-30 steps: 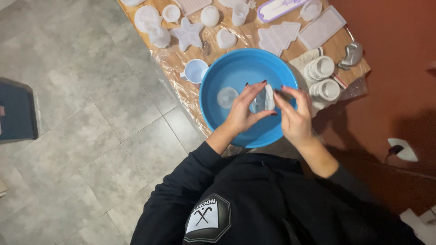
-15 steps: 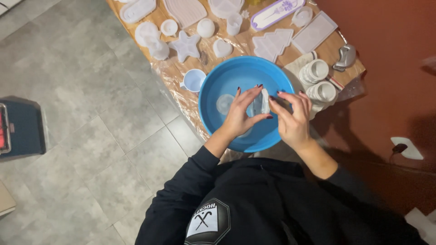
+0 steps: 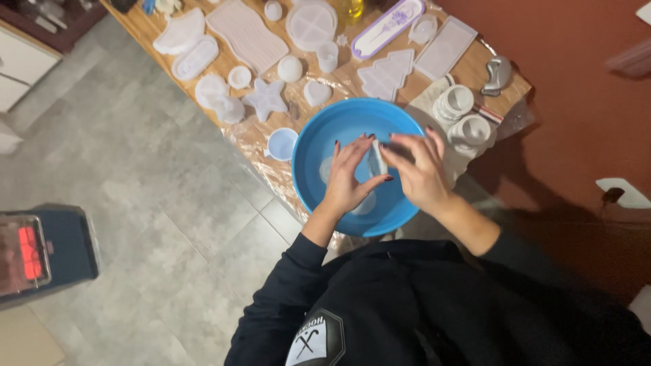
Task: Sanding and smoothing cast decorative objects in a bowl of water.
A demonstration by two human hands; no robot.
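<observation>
Blue plastic basin (image 3: 325, 125) on the worktop (image 3: 505, 78): I am holding a small clear mould (image 3: 377, 160) over it, my left hand (image 3: 349, 177) curling round one side, my right hand (image 3: 417, 169) pinching the other, both closed on it. White moulds are lying beyond, among them a star (image 3: 266, 98), a heart (image 3: 317, 91) and a tree (image 3: 386, 73).

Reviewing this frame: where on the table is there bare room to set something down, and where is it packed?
Free: a wood strip at the far right corner past the grey metal piece, and the blue basin's left inside. Crowded: white moulds run from the star mould to the tree mould; both hands fill the basin's middle.
</observation>
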